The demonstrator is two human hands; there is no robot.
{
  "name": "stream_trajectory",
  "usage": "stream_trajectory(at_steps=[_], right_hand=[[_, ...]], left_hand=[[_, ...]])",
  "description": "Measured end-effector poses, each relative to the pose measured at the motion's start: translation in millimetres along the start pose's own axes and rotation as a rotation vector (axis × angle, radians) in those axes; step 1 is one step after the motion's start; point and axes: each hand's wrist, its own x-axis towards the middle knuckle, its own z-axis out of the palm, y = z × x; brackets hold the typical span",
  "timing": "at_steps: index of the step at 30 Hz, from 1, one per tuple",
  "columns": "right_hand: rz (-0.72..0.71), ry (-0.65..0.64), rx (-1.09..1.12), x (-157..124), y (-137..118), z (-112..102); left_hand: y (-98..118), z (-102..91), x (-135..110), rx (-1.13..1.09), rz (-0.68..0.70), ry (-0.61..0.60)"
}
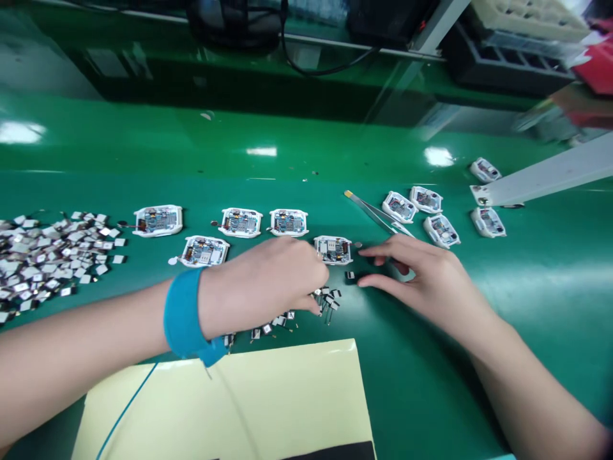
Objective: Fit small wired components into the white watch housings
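Note:
My left hand (268, 281) wears a blue wrist strap (184, 313) and is closed, its fingers curled down beside a loose group of small black-and-white parts with thin leads (329, 300). Whatever its fingertips hold is hidden. My right hand (426, 275) is open, thumb and fingers apart with nothing visible between them. A single small black-and-white part (350, 276) lies just left of its thumb tip. Beyond my hands sits a white watch-like case with an exposed circuit board (332, 250). Tweezers (371, 211) lie past my right fingers.
Several similar open cases (288, 222) stand in a row to the left, and more (440, 230) lie at the right. A large heap of small white parts (62, 262) covers the far left. A yellow sheet (297, 396) lies in front, and a white metal bar (550, 169) juts in.

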Motion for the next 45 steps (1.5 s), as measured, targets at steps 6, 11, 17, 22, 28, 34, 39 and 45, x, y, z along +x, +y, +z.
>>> stream_trajectory(at_steps=[6, 11, 17, 22, 28, 34, 39, 45], right_hand=[[-0.014, 0.18, 0.035, 10.5, -1.3, 11.3], [-0.069, 0.309, 0.094, 9.7, -12.5, 8.9], [-0.133, 0.23, 0.194, 7.2, -27.7, 5.0], [-0.144, 0.281, 0.188, 4.2, -35.8, 5.2], [-0.135, 0.236, 0.149, 8.8, -21.3, 5.8], [0.006, 0.114, 0.116, 12.9, 0.5, 18.8], [0.024, 0.154, 0.145, 11.6, -0.6, 24.7], [0.029, 0.162, 0.109, 10.1, 1.5, 24.8]], left_hand=[[1.7, 12.6, 2.1, -0.006, -0.078, 0.061], [-3.4, 1.2, 2.0, -0.301, -0.206, 0.172], [4.0, -5.8, 1.9, -0.49, -0.199, 0.455], [8.1, 1.1, 3.0, -0.297, -0.132, 0.528], [8.1, 5.6, 6.8, -0.175, -0.124, 0.516], [-2.0, 13.0, 14.3, 0.015, -0.084, 0.396], [-1.4, 15.6, 17.8, 0.137, -0.028, 0.351], [0.7, 17.2, 18.5, 0.162, -0.057, 0.381]])
